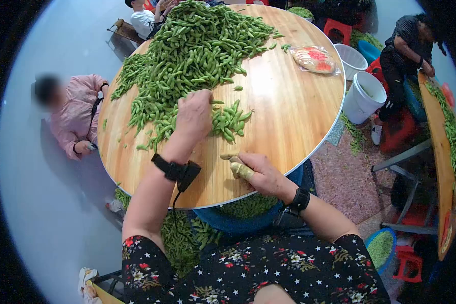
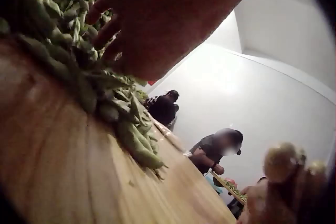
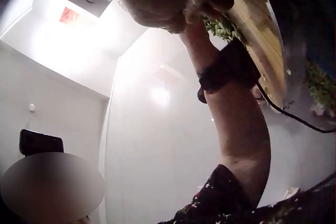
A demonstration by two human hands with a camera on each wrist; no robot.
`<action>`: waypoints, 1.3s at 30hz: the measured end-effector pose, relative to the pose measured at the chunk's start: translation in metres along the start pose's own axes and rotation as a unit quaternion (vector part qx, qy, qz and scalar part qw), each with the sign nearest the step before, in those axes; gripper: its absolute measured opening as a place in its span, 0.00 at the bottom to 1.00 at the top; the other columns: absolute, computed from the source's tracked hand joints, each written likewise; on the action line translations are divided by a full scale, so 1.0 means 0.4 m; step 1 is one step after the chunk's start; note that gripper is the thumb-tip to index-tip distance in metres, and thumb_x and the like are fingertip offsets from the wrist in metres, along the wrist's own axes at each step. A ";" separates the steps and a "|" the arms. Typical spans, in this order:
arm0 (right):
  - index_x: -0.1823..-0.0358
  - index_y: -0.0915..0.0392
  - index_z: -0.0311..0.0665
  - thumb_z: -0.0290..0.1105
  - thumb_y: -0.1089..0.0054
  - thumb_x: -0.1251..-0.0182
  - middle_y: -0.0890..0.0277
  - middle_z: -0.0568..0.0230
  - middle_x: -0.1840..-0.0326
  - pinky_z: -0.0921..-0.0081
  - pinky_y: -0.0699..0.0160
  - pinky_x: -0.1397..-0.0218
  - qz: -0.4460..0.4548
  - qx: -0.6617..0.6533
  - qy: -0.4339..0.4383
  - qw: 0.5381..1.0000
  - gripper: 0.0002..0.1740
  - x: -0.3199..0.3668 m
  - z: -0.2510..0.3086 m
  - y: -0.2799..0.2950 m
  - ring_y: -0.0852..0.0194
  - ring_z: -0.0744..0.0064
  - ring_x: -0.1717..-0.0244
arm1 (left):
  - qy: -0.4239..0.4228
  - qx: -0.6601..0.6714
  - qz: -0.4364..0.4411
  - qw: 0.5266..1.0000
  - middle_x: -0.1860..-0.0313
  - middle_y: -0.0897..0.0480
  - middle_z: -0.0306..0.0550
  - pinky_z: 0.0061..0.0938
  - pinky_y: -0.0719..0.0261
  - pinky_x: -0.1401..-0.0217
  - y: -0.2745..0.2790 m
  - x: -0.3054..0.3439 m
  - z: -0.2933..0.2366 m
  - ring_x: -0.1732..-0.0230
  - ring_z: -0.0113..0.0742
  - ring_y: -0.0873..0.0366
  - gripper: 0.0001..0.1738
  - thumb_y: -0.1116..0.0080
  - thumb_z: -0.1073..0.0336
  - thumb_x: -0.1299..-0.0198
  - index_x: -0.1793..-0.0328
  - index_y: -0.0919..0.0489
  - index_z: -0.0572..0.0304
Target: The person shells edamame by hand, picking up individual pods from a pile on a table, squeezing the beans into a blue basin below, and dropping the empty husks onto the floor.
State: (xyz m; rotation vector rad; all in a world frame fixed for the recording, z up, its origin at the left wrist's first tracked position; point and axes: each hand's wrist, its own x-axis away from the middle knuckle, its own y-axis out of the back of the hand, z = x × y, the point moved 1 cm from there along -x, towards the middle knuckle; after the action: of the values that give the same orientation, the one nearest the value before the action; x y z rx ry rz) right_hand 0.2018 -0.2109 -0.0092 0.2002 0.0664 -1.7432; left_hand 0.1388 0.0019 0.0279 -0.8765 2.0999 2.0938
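Green soybean pods [image 1: 187, 55] lie heaped on a round wooden table [image 1: 283, 116]. At the near edge of the heap, my left hand [image 1: 194, 112] has its fingers curled in among the pods, gripping some there. The left wrist view shows those fingers [image 2: 107, 32] against the pods, partly in shadow. A small loose group of pods [image 1: 230, 120] lies just right of that hand. My right hand [image 1: 261, 172] is low over the table near its front edge, yellowish covers on its thumb and index finger. I cannot tell whether anything is between those fingers.
A clear bag of flat food [image 1: 315, 59] lies at the table's right. White buckets [image 1: 364, 97] stand beyond that edge. Below the front edge is a blue tub [image 1: 238, 218] of green contents. Other people sit left [image 1: 78, 111], behind, and at another table [image 1: 443, 167] on the right.
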 end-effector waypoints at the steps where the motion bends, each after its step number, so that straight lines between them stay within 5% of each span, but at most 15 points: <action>1: 0.46 0.24 0.34 0.40 0.54 0.26 0.32 0.72 0.75 0.79 0.35 0.72 0.000 0.000 0.001 1.000 0.19 0.002 -0.001 0.000 0.37 0.82 0.76 | -0.001 0.011 -0.040 0.999 0.59 0.22 0.53 0.43 0.32 0.49 0.027 0.019 -0.013 0.52 0.55 0.27 0.16 0.48 0.73 0.47 0.50 0.28 0.59; 3: 0.42 0.26 0.35 0.40 0.55 0.26 0.29 0.66 0.77 0.75 0.31 0.73 -0.014 0.012 0.007 1.000 0.20 0.002 -0.006 -0.001 0.33 0.78 0.78 | -0.015 0.048 -0.081 0.995 0.58 0.21 0.54 0.42 0.30 0.50 0.076 0.066 -0.056 0.53 0.54 0.25 0.13 0.51 0.74 0.42 0.50 0.28 0.61; 5: 0.41 0.28 0.36 0.40 0.55 0.26 0.29 0.68 0.76 0.78 0.32 0.75 -0.020 -0.074 -0.031 0.997 0.19 0.005 0.001 -0.010 0.33 0.80 0.79 | 0.069 0.296 -0.046 0.952 0.56 0.20 0.55 0.39 0.25 0.53 0.108 0.128 -0.107 0.56 0.54 0.22 0.11 0.53 0.72 0.37 0.49 0.28 0.63; 8: 0.42 0.32 0.37 0.39 0.56 0.25 0.28 0.69 0.74 0.82 0.34 0.78 -0.027 -0.195 -0.088 0.976 0.18 0.012 0.016 -0.028 0.33 0.82 0.80 | 0.023 0.327 -0.042 0.944 0.61 0.21 0.56 0.39 0.24 0.59 0.103 0.230 -0.159 0.60 0.56 0.22 0.14 0.49 0.74 0.38 0.46 0.27 0.64; 16: 0.47 0.37 0.36 0.39 0.57 0.24 0.27 0.65 0.73 0.82 0.34 0.83 0.022 -0.226 -0.124 0.966 0.15 0.039 0.036 -0.079 0.31 0.78 0.84 | -0.019 0.151 -0.100 0.983 0.69 0.22 0.50 0.30 0.25 0.69 0.105 0.360 -0.192 0.71 0.41 0.23 0.19 0.46 0.74 0.38 0.40 0.25 0.62; 18: 0.47 0.37 0.36 0.39 0.57 0.24 0.27 0.65 0.73 0.82 0.35 0.84 0.034 -0.236 -0.120 0.964 0.15 0.046 0.038 -0.086 0.30 0.78 0.84 | 0.153 0.424 -0.011 0.893 0.74 0.24 0.43 0.26 0.28 0.70 0.111 0.375 -0.199 0.75 0.31 0.27 0.19 0.49 0.69 0.33 0.37 0.25 0.62; 21: 0.48 0.37 0.36 0.39 0.57 0.24 0.28 0.66 0.74 0.82 0.35 0.84 0.027 -0.238 -0.129 0.962 0.14 0.050 0.052 -0.092 0.32 0.79 0.84 | 0.189 0.491 -0.002 0.850 0.78 0.27 0.40 0.23 0.30 0.70 0.112 0.384 -0.202 0.76 0.26 0.31 0.19 0.53 0.66 0.30 0.35 0.26 0.62; 25: 0.49 0.37 0.37 0.38 0.56 0.25 0.29 0.67 0.75 0.83 0.37 0.84 0.028 -0.244 -0.122 0.962 0.13 0.048 0.042 -0.098 0.34 0.80 0.85 | 0.181 0.476 -0.022 0.861 0.78 0.26 0.39 0.23 0.29 0.70 0.120 0.382 -0.211 0.77 0.26 0.31 0.20 0.52 0.67 0.31 0.34 0.27 0.63; 27: 0.49 0.36 0.39 0.38 0.56 0.25 0.30 0.69 0.76 0.83 0.38 0.84 0.034 -0.242 -0.130 0.961 0.12 0.051 0.043 -0.097 0.37 0.82 0.85 | 0.048 0.340 -0.102 0.934 0.77 0.27 0.39 0.24 0.29 0.71 0.129 0.375 -0.216 0.76 0.23 0.31 0.21 0.51 0.67 0.31 0.34 0.28 0.64; 31: 0.49 0.35 0.41 0.37 0.56 0.25 0.30 0.69 0.76 0.84 0.40 0.87 0.054 -0.198 -0.119 0.971 0.11 0.075 0.081 -0.096 0.38 0.82 0.87 | -0.036 0.246 -0.121 0.961 0.75 0.25 0.37 0.23 0.29 0.72 0.149 0.404 -0.237 0.76 0.23 0.30 0.21 0.52 0.63 0.30 0.34 0.28 0.65; 33: 0.48 0.34 0.42 0.36 0.57 0.25 0.29 0.69 0.77 0.85 0.42 0.90 0.064 -0.408 -0.210 0.886 0.10 0.065 0.073 -0.098 0.39 0.82 0.89 | 0.226 0.595 0.019 0.771 0.74 0.25 0.35 0.18 0.33 0.75 0.134 0.410 -0.238 0.78 0.21 0.32 0.22 0.53 0.60 0.29 0.33 0.29 0.63; 34: 0.46 0.35 0.42 0.34 0.57 0.25 0.28 0.68 0.77 0.85 0.42 0.91 0.068 -0.447 -0.222 0.864 0.11 0.059 0.056 -0.098 0.39 0.81 0.90 | 0.305 0.746 0.040 0.591 0.74 0.27 0.31 0.13 0.39 0.75 0.125 0.401 -0.241 0.79 0.18 0.37 0.22 0.53 0.58 0.28 0.33 0.29 0.61; 37: 0.47 0.35 0.42 0.35 0.59 0.25 0.29 0.68 0.77 0.85 0.40 0.90 0.070 -0.453 -0.222 0.861 0.11 0.041 0.038 -0.088 0.37 0.80 0.90 | 0.316 0.790 0.062 0.521 0.75 0.28 0.31 0.12 0.43 0.76 0.090 0.400 -0.220 0.80 0.15 0.42 0.23 0.53 0.57 0.28 0.32 0.29 0.59; 38: 0.48 0.36 0.41 0.37 0.60 0.24 0.29 0.68 0.76 0.84 0.37 0.89 0.058 -0.412 -0.233 0.879 0.11 0.038 0.020 -0.086 0.36 0.79 0.89 | 0.287 0.761 0.047 0.580 0.73 0.24 0.35 0.15 0.35 0.76 0.078 0.405 -0.210 0.78 0.18 0.35 0.21 0.48 0.59 0.31 0.36 0.27 0.60; 39: 0.48 0.36 0.41 0.37 0.60 0.24 0.29 0.68 0.76 0.84 0.37 0.89 0.057 -0.412 -0.232 0.879 0.11 0.037 0.021 -0.080 0.36 0.79 0.89 | 0.286 0.762 0.047 0.580 0.73 0.24 0.35 0.15 0.35 0.76 0.073 0.409 -0.207 0.78 0.18 0.35 0.21 0.48 0.59 0.31 0.36 0.27 0.60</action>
State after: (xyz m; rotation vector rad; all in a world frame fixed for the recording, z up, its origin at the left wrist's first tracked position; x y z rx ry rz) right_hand 0.1672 -0.2208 -0.0055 -0.8224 0.4247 -1.4634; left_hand 0.0184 -0.1350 -0.0071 -0.9620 2.9124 -0.6413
